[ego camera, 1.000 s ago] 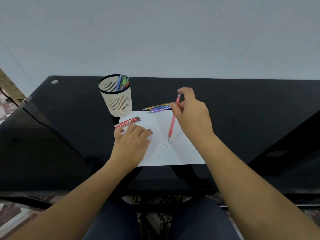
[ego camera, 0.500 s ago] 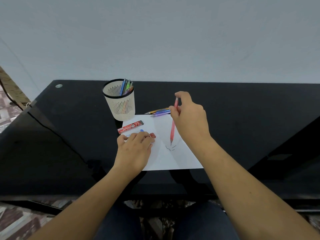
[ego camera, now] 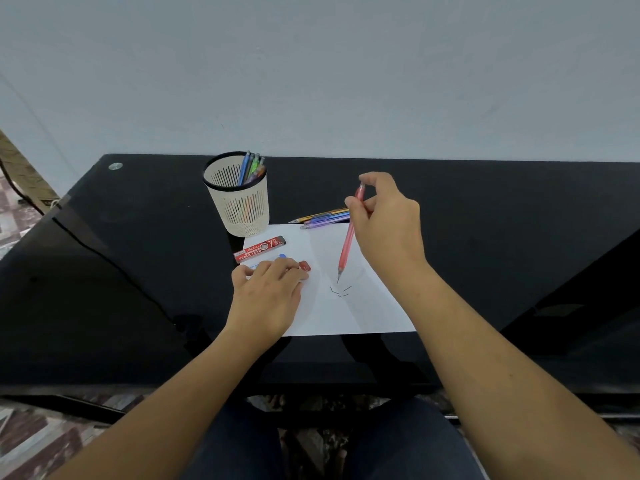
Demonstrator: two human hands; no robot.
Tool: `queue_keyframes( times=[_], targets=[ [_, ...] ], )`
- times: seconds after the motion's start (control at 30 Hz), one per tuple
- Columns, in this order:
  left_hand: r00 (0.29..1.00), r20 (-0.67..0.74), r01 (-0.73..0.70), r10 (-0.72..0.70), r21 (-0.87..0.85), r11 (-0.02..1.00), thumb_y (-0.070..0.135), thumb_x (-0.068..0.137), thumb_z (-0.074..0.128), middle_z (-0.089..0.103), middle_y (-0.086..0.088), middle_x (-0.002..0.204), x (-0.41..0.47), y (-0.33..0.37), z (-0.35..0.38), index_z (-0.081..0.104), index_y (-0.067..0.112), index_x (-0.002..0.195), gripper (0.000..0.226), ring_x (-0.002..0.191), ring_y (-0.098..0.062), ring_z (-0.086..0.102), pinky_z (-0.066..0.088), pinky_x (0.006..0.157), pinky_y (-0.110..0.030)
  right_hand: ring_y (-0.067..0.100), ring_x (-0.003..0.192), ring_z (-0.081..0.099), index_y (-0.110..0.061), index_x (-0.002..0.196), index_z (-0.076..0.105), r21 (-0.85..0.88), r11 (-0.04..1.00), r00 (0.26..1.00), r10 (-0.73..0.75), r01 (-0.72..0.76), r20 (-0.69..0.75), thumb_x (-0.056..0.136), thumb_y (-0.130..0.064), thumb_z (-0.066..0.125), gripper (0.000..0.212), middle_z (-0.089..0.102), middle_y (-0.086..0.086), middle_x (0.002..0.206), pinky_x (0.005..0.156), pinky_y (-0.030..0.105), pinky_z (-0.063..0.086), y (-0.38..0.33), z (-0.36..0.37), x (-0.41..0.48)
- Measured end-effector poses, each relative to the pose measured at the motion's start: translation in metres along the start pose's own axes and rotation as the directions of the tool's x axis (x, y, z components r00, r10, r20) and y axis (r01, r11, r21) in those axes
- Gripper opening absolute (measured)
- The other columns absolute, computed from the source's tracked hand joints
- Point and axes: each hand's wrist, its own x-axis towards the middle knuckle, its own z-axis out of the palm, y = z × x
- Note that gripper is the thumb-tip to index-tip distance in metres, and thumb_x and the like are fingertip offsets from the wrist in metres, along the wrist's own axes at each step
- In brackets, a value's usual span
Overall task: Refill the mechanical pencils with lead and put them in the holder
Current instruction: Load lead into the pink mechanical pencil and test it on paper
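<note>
Spanning the whole view, the black glass desk (ego camera: 138,271) carries a white sheet of paper (ego camera: 363,313) at its near edge. The slotted cream holder (ego camera: 239,209) stands just beyond the sheet's far left corner, with several pencils already upright in it. The right hand (ego camera: 388,230) has its grip closed round the pink mechanical pencil (ego camera: 347,244), fingertips at the cap end and tip pointing down just above the sheet. The left hand (ego camera: 268,299) lies palm down on the paper, fingers relaxed over a small red-ended item (what it is I cannot tell). Just beyond it lies the red lead case (ego camera: 260,249), and a few loose pencils (ego camera: 322,216) wait at the sheet's far edge. Tiny lead bits (ego camera: 341,292) lie below the pencil tip. This looks like a click test: hold the pencil near vertical, press the cap lightly, and stop once a short lead shows, since a longer one would likely snap.
</note>
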Motion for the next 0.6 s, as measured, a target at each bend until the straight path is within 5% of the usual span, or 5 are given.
queue_keyframes(
  times=[0.6],
  targets=[
    [1.0, -0.011, -0.002, 0.002, -0.018, 1.0, 0.029, 0.099, 0.043, 0.052, 0.016, 0.13, 0.0007, -0.0002, 0.0005, 0.062, 0.035, 0.118, 0.028, 0.12, -0.009, 0.047, 0.019, 0.097, -0.04, 0.005, 0.07, 0.061, -0.021, 0.127, 0.047, 0.053, 0.999, 1.0, 0.003, -0.002, -0.017, 0.095, -0.029, 0.056, 0.035, 0.063, -0.004, 0.082, 0.053, 0.003, 0.04, -0.0014, -0.008, 0.0008]
  ],
)
